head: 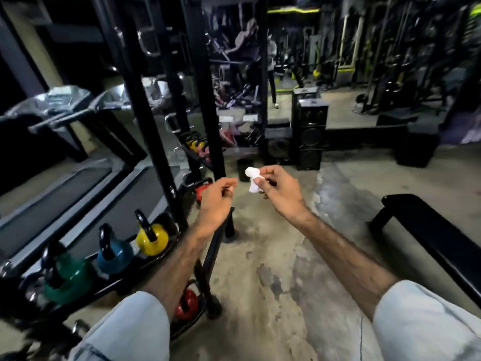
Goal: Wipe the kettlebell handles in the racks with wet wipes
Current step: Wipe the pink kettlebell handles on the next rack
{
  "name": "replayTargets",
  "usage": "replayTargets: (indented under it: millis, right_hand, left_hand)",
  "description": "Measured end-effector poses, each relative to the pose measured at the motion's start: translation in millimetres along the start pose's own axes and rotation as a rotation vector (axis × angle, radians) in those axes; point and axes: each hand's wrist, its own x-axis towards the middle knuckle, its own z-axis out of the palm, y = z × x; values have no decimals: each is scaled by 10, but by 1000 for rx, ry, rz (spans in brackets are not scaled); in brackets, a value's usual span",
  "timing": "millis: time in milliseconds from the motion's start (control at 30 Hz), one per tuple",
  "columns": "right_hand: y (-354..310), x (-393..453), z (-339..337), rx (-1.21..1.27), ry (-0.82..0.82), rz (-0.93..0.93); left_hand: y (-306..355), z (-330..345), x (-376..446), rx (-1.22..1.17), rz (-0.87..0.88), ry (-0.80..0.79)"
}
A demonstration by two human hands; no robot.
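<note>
My right hand (279, 190) pinches a crumpled white wet wipe (253, 179) in front of me, above the floor. My left hand (217, 200) hovers just left of it with fingers curled and nothing in them. On the black rack (208, 261) at lower left stand a yellow kettlebell (153, 239), a blue kettlebell (114, 257) and a green kettlebell (69, 280), all with black handles. A red kettlebell (187, 304) sits on the lower shelf, and another red kettlebell (203, 187) shows behind my left hand. Both hands are clear of the kettlebells.
Treadmills (78, 183) run along the left behind the rack. A black bench (426, 235) stands at the right. Ahead are a small black bin (244, 169), a tall black speaker (311, 134) and a further rack with coloured kettlebells (197, 147). A person (272, 71) stands far back.
</note>
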Motion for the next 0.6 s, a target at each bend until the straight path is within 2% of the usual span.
replayTargets:
  millis: [100, 267, 600]
  right_hand:
    - [251, 516, -431, 24, 12, -13]
    - [752, 1442, -1064, 19, -3, 20]
    - [1733, 3409, -1537, -44, -98, 47]
  left_hand:
    - [141, 544, 498, 6, 36, 2]
    - [254, 1378, 1301, -9, -43, 44]
    - [-75, 2391, 2986, 64, -118, 111]
